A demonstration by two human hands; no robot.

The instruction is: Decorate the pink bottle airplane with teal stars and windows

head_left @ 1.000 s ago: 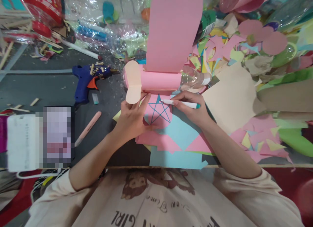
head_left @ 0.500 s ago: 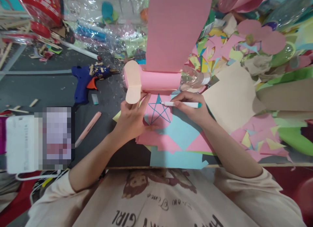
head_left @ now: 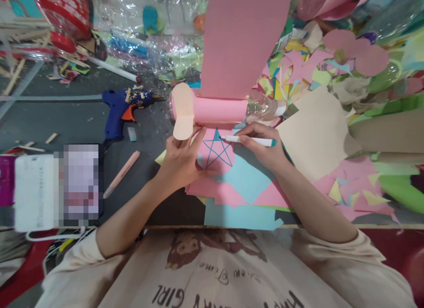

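My right hand (head_left: 266, 151) grips a white marker (head_left: 263, 141) with a teal cap end. Its tip rests by the top of a teal star drawn on a round pink paper piece (head_left: 218, 145); the star's top point is coloured in. My left hand (head_left: 179, 160) lies with fingers spread at the left side of that piece, steadying it on light blue paper (head_left: 250, 173). Just beyond the fingers lies a bottle wrapped in pink paper (head_left: 220, 110), a cream paper shape (head_left: 183, 111) on its left end and its clear neck to the right.
A blue glue gun (head_left: 114, 115) lies to the left, with a pink pen (head_left: 122, 174) and a phone (head_left: 81, 182) nearer me. Pink sheet (head_left: 243, 43) stands behind the bottle. Cream paper (head_left: 308, 131) and paper scraps (head_left: 359, 188) cover the right side.
The view has shifted slightly, so the things at left appear farther right. The marker tip has moved a little around the star's top point. Both hands keep their holds.
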